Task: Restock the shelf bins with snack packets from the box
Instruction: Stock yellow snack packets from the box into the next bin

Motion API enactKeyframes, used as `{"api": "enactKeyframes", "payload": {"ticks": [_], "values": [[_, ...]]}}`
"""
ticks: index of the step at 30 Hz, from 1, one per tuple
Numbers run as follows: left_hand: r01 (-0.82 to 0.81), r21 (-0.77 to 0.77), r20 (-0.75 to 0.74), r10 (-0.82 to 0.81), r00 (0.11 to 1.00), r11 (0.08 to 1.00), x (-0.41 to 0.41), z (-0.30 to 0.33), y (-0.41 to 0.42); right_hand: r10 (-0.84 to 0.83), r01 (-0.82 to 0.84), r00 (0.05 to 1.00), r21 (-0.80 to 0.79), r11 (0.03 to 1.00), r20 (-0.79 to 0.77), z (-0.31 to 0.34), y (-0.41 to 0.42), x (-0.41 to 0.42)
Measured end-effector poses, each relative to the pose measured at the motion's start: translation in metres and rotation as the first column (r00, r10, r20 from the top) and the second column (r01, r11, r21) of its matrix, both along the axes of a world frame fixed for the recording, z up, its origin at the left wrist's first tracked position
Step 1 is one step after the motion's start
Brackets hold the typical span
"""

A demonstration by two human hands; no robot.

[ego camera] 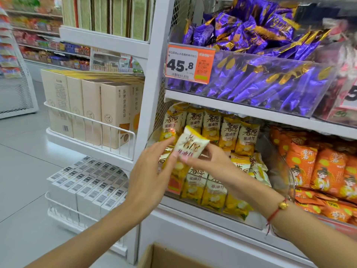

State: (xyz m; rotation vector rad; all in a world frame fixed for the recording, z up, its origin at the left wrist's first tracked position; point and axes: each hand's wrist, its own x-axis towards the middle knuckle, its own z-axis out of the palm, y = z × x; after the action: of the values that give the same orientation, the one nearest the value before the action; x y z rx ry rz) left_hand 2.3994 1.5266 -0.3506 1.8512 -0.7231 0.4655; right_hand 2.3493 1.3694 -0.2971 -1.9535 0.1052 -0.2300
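a white-and-yellow snack packet [191, 147], tilted and blurred, sits before the clear bin [278, 171] of matching yellow packets [210, 124]; the cardboard box [164, 257] lies below.

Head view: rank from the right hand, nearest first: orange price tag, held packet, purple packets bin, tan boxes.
1. Held packet: pinched by the right hand, in front of the yellow packets bin.
2. Orange price tag: above, on the upper bin's front.
3. Tan boxes on the left rack and purple packets bin up right: too close to call.
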Motion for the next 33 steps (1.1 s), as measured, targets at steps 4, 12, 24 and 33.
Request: {"api": "enactKeyframes", "payload": {"ticks": [4,12,24,33], "values": [[-0.258,0.303,0.349,0.145,0.926,0.917,0.022,-0.019,0.019,-0.157,0.151,0.988,0.240,0.959,0.007,0.015,-0.035,0.038],[-0.281,0.518,0.474,0.002,0.880,0.808,0.028,-0.043,0.028,-0.276,0.273,0.960,0.074,0.959,0.038,0.007,-0.056,0.108],[-0.193,0.290,0.317,0.096,0.943,0.938,0.039,-0.004,-0.002,-0.302,0.339,0.936,-0.235,0.911,0.180,-0.024,-0.041,0.109],[-0.242,0.552,0.201,0.154,0.967,0.798,0.097,0.029,-0.065,-0.212,0.358,0.926,-0.557,0.749,0.311,-0.023,-0.041,0.091]]}}
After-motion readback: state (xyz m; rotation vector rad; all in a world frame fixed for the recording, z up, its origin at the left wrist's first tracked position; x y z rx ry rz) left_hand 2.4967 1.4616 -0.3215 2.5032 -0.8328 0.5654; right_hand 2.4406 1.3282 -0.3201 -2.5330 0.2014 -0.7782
